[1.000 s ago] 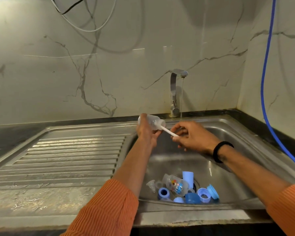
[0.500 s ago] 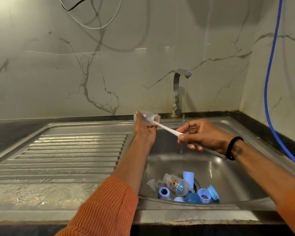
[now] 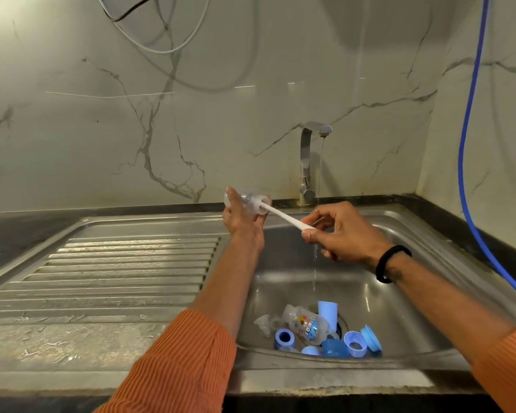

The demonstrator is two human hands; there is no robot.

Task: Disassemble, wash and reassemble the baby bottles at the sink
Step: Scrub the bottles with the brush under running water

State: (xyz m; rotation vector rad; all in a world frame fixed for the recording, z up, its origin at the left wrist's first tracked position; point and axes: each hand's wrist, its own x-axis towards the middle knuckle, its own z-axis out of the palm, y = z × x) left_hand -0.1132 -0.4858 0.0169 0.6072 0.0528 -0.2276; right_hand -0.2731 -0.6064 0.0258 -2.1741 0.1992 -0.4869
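The left hand (image 3: pixel 245 225) gripped a clear baby bottle (image 3: pixel 246 201) over the sink's (image 3: pixel 414 308) far-left edge; the right hand (image 3: pixel 340 234) pinched the white brush handle (image 3: pixel 283 217) entering its mouth. A thin stream fell from the tap (image 3: pixel 309 162).

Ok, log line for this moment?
stage: brushing | left hand: holds clear bottle | right hand: pinches brush handle | tap: running

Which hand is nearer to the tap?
The right hand. It holds the brush handle just below and in front of the tap, under its thin stream. The left hand holds the clear bottle farther away, over the sink's left edge.
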